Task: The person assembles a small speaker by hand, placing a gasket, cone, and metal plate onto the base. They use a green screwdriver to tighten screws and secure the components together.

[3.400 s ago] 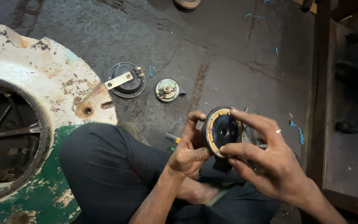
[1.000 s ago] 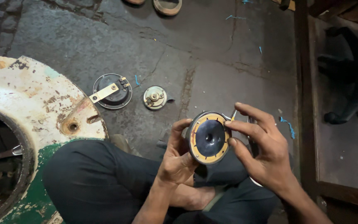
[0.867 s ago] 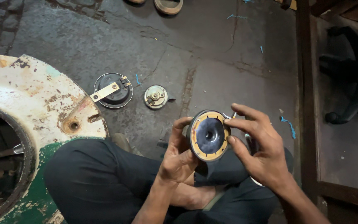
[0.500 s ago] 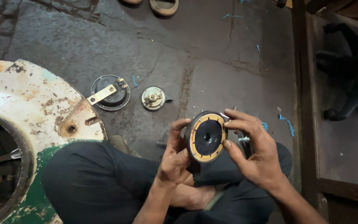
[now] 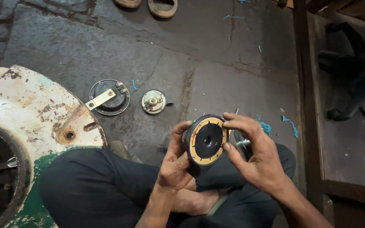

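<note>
Head view — disc [image 5: 208,141] between fingers [image 5: 233,123]

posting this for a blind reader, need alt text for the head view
Both hands, left hand and right hand, hold a round black disc part with a tan ring above the seated person's lap. Two smaller round parts lie on the stained concrete floor.

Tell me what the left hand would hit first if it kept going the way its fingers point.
Probably nothing new: the left hand already touches the round black part with the yellow ring, gripping its left edge; depth unclear.
</note>
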